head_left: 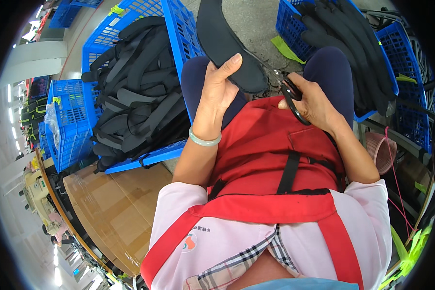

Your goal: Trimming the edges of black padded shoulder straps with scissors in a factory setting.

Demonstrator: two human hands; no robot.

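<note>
One black padded strap is held above the lap, between the knees; its upper end is cut off by the frame edge, its rounded lower end is in full view. It is gripped by the left hand: thumb pressed on the near face, the other fingers mostly hidden behind. One pair of black-handled scissors is gripped in the right hand, fingers closed around the handles. Blades are pointed up and left along the strap's right edge; whether they are parted, or touching the strap, can't be told. One pale green bangle is worn on the left wrist.

One red apron is worn over a pale pink shirt. Four blue plastic crates are counted nearby: one large crate at left, heaped with black straps (overlapped, not countable); one smaller crate beyond it, contents not visible; two at right, the nearer crate filled with long dark padded pieces, the farther crate partly hidden. One cardboard box is seen at lower left. One yellow-green strip is seen near the right knee. Far-left background is too small and warped to be made out.
</note>
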